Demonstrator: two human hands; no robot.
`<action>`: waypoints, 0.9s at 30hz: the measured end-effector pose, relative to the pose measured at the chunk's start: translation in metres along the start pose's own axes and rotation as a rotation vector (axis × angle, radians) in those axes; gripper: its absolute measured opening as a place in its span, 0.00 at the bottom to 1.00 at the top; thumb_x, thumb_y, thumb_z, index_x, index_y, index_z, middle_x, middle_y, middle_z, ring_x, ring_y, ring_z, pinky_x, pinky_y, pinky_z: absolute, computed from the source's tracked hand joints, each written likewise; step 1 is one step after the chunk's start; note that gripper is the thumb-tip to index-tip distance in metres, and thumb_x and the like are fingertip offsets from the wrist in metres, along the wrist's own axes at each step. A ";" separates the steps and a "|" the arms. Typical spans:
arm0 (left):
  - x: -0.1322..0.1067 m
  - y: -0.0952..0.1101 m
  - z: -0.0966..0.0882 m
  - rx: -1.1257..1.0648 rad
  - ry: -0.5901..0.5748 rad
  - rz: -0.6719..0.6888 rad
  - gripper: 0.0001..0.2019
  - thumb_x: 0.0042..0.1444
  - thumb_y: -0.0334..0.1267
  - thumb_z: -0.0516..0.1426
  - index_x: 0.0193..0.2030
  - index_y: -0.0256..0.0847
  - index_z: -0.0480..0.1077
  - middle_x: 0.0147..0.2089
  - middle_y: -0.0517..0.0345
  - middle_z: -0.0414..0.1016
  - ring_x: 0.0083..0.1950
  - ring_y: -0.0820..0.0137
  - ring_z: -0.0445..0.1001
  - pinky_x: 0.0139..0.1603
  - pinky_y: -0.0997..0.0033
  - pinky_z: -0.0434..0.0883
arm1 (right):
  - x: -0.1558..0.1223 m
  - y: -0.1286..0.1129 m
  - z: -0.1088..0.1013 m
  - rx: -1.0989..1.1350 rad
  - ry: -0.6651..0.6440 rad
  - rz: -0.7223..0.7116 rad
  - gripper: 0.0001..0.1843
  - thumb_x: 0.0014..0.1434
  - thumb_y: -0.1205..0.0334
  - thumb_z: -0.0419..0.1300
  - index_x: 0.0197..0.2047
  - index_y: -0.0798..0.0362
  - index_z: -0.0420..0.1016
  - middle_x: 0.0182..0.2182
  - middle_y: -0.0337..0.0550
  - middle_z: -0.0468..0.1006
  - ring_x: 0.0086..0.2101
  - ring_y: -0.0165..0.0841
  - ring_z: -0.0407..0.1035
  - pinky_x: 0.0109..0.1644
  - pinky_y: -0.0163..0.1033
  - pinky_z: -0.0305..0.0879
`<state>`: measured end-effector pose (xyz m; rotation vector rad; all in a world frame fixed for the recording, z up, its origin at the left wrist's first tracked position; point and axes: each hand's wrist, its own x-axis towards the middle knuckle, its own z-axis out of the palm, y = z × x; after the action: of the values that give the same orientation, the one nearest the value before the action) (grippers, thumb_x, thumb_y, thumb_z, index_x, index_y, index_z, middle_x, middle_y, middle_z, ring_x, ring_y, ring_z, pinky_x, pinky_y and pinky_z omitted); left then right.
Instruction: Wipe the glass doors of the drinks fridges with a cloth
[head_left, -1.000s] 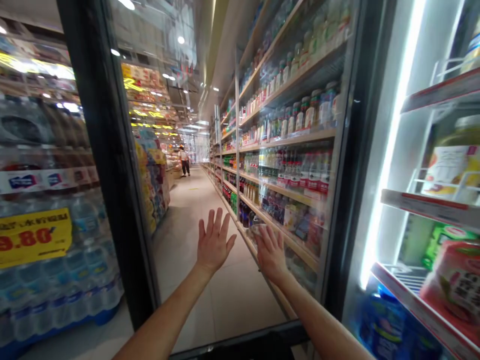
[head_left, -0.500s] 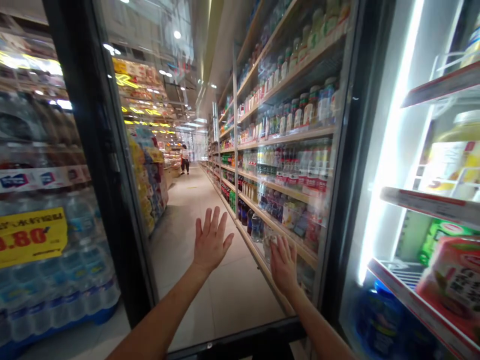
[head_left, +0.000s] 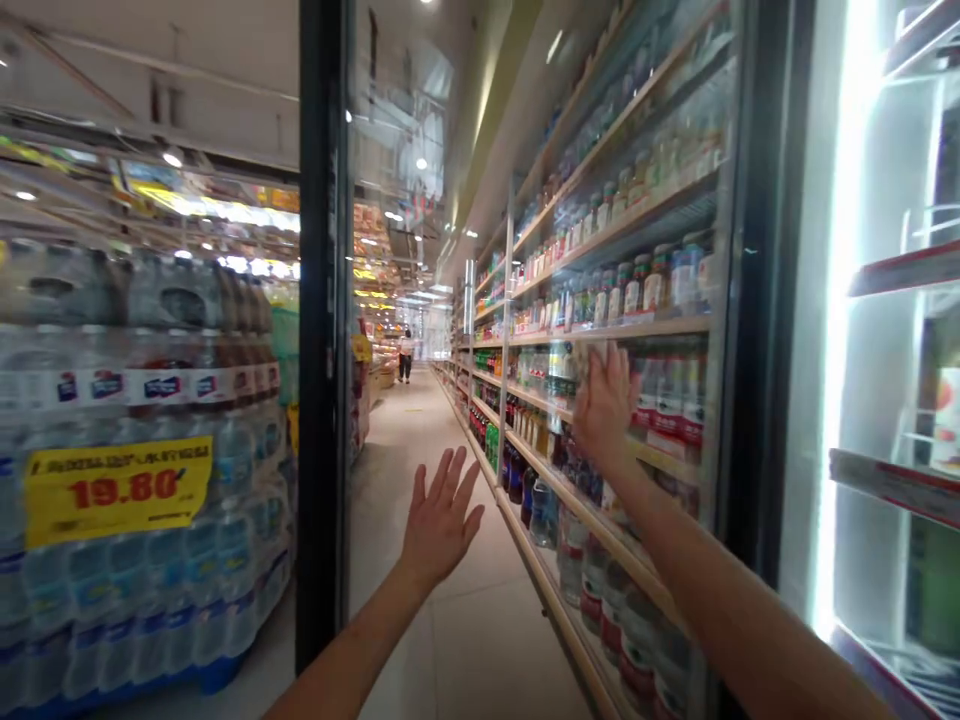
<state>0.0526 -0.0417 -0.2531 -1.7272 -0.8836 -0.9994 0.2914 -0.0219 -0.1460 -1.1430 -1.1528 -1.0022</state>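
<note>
Glass door (head_left: 525,310) could swing away if I lean unevenly, my left hand (head_left: 442,520) spread wide against it, my right hand (head_left: 606,405) holding what seems a pale cloth (head_left: 582,362) flat on it, higher up.

Clear glass door (head_left: 465,400), dark-framed, standing upright before the left hand (head_left: 442,522) and right hand (head_left: 604,400); and there, a pale cloth (head_left: 581,360), blurred, edging out beside the right hand's fingers!
</note>
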 end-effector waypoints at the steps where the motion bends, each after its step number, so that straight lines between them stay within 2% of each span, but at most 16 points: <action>1: 0.004 -0.006 -0.003 0.021 0.007 -0.019 0.21 0.61 0.42 0.47 0.59 0.38 0.63 0.63 0.44 0.61 0.66 0.59 0.56 0.66 0.52 0.45 | 0.021 -0.004 0.002 -0.006 -0.002 0.035 0.27 0.60 0.65 0.41 0.63 0.56 0.56 0.64 0.52 0.52 0.64 0.42 0.42 0.64 0.58 0.39; 3: 0.012 -0.018 -0.007 0.047 0.021 -0.055 0.22 0.61 0.42 0.47 0.59 0.37 0.62 0.64 0.43 0.59 0.67 0.57 0.54 0.66 0.50 0.47 | 0.033 -0.016 0.001 0.001 -0.061 -0.081 0.28 0.60 0.66 0.42 0.63 0.55 0.57 0.65 0.49 0.52 0.64 0.41 0.42 0.64 0.58 0.37; 7: 0.021 -0.040 -0.016 0.063 0.054 -0.079 0.22 0.61 0.42 0.48 0.60 0.37 0.61 0.65 0.43 0.57 0.67 0.57 0.53 0.65 0.49 0.48 | -0.017 -0.039 -0.005 0.086 -0.306 -0.743 0.27 0.58 0.69 0.44 0.60 0.43 0.61 0.62 0.35 0.58 0.63 0.30 0.46 0.67 0.49 0.39; 9: 0.025 -0.051 -0.019 0.076 0.064 -0.079 0.22 0.61 0.42 0.48 0.60 0.37 0.61 0.65 0.44 0.57 0.68 0.57 0.52 0.66 0.50 0.47 | -0.018 -0.042 -0.004 0.111 -0.344 -0.884 0.27 0.57 0.69 0.45 0.59 0.41 0.61 0.61 0.33 0.60 0.62 0.28 0.49 0.67 0.47 0.41; 11: 0.031 -0.061 -0.023 0.094 0.069 -0.077 0.22 0.60 0.41 0.48 0.60 0.37 0.61 0.66 0.44 0.57 0.68 0.58 0.51 0.66 0.51 0.47 | 0.017 -0.042 0.000 0.097 -0.273 -0.765 0.27 0.58 0.68 0.45 0.60 0.45 0.60 0.62 0.39 0.60 0.62 0.33 0.49 0.66 0.52 0.40; 12: 0.035 -0.065 -0.025 0.102 0.066 -0.078 0.22 0.60 0.41 0.49 0.60 0.37 0.60 0.66 0.44 0.57 0.68 0.58 0.51 0.66 0.52 0.47 | 0.043 -0.043 0.003 0.076 -0.203 -0.618 0.27 0.58 0.68 0.45 0.61 0.49 0.60 0.62 0.44 0.58 0.63 0.37 0.48 0.66 0.57 0.38; 13: 0.040 -0.068 -0.026 0.107 0.063 -0.082 0.23 0.60 0.42 0.49 0.61 0.36 0.60 0.66 0.44 0.56 0.68 0.59 0.50 0.66 0.52 0.47 | 0.067 -0.045 0.006 0.054 -0.115 -0.398 0.26 0.59 0.67 0.44 0.62 0.54 0.59 0.63 0.49 0.56 0.63 0.41 0.47 0.65 0.59 0.38; 15: 0.051 -0.072 -0.029 0.115 0.066 -0.093 0.23 0.61 0.42 0.48 0.61 0.35 0.59 0.66 0.44 0.56 0.68 0.58 0.51 0.66 0.51 0.48 | 0.099 -0.054 0.010 0.039 -0.024 -0.177 0.26 0.61 0.65 0.43 0.62 0.56 0.58 0.64 0.52 0.53 0.63 0.44 0.45 0.64 0.62 0.38; 16: 0.056 -0.074 -0.031 0.117 0.073 -0.101 0.24 0.61 0.42 0.48 0.61 0.35 0.58 0.66 0.43 0.56 0.68 0.58 0.52 0.65 0.50 0.49 | 0.103 -0.060 0.011 0.036 -0.031 -0.194 0.26 0.61 0.65 0.44 0.62 0.55 0.58 0.64 0.51 0.52 0.63 0.44 0.45 0.64 0.62 0.39; 17: 0.060 -0.076 -0.032 0.119 0.079 -0.109 0.24 0.61 0.43 0.48 0.62 0.34 0.58 0.66 0.43 0.55 0.68 0.57 0.52 0.65 0.50 0.50 | 0.098 -0.067 0.011 0.039 -0.071 -0.304 0.26 0.60 0.65 0.44 0.62 0.54 0.59 0.64 0.49 0.53 0.63 0.43 0.45 0.64 0.61 0.39; 20: 0.070 -0.083 -0.035 0.123 0.088 -0.129 0.24 0.61 0.43 0.47 0.62 0.34 0.57 0.66 0.43 0.56 0.67 0.57 0.54 0.64 0.50 0.53 | 0.068 -0.081 0.012 0.081 -0.244 -0.860 0.25 0.59 0.66 0.47 0.60 0.47 0.62 0.63 0.40 0.57 0.63 0.37 0.46 0.66 0.55 0.39; 21: 0.071 -0.085 -0.037 0.125 0.083 -0.133 0.24 0.61 0.43 0.47 0.62 0.33 0.57 0.66 0.43 0.56 0.67 0.57 0.54 0.64 0.50 0.54 | 0.065 -0.083 0.012 0.094 -0.274 -0.970 0.25 0.59 0.66 0.47 0.59 0.46 0.62 0.63 0.39 0.58 0.63 0.36 0.47 0.67 0.53 0.38; 22: 0.072 -0.087 -0.038 0.126 0.075 -0.133 0.24 0.61 0.43 0.47 0.62 0.33 0.57 0.66 0.43 0.56 0.67 0.58 0.54 0.64 0.51 0.54 | 0.068 -0.086 0.013 0.098 -0.279 -0.987 0.24 0.59 0.66 0.48 0.59 0.46 0.62 0.63 0.39 0.58 0.63 0.36 0.48 0.66 0.54 0.38; 23: 0.073 -0.089 -0.039 0.128 0.068 -0.130 0.24 0.61 0.42 0.47 0.62 0.32 0.58 0.66 0.43 0.56 0.67 0.59 0.54 0.64 0.52 0.54 | 0.078 -0.088 0.014 0.094 -0.258 -0.907 0.24 0.60 0.67 0.47 0.60 0.47 0.62 0.63 0.41 0.57 0.63 0.37 0.48 0.66 0.56 0.38; 26: 0.073 -0.093 -0.044 0.134 0.055 -0.106 0.24 0.61 0.41 0.46 0.62 0.31 0.58 0.66 0.43 0.56 0.67 0.61 0.54 0.65 0.55 0.52 | 0.116 -0.099 0.017 0.068 -0.127 -0.431 0.26 0.60 0.66 0.46 0.62 0.53 0.58 0.64 0.48 0.53 0.63 0.43 0.46 0.63 0.62 0.40; 27: 0.072 -0.093 -0.046 0.135 0.056 -0.097 0.24 0.62 0.41 0.46 0.62 0.31 0.57 0.66 0.44 0.57 0.67 0.62 0.54 0.66 0.55 0.52 | 0.121 -0.104 0.018 0.073 -0.104 -0.357 0.26 0.60 0.66 0.45 0.62 0.53 0.58 0.65 0.49 0.52 0.63 0.44 0.45 0.63 0.63 0.40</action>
<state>-0.0106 -0.0459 -0.1439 -1.5485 -0.9843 -1.0225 0.2048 -0.0218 -0.0104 -0.9588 -1.5008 -1.1698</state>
